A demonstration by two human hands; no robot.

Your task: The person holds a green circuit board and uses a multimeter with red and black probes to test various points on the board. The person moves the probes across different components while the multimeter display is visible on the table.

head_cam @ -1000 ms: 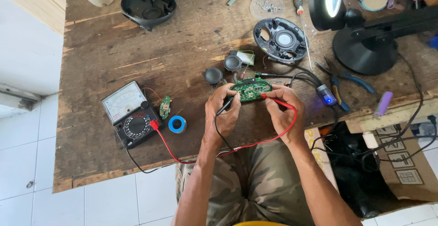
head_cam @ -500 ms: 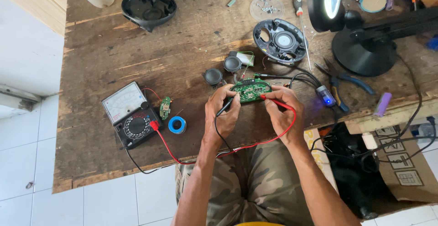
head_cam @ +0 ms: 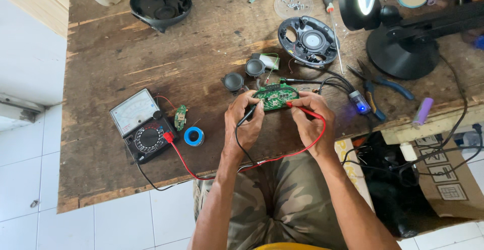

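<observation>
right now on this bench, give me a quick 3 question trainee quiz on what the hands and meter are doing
1. True or false: the left hand holds the red probe.
2. Multiple choice: what do both probes touch? A) the green circuit board B) the blue solder spool C) the round speaker housing
3. Fill in: the analog multimeter lies to the person's ____ of the board.

Key: 1 false, the right hand holds the red probe and the left holds the black probe. 2 A. 3 left.
</observation>
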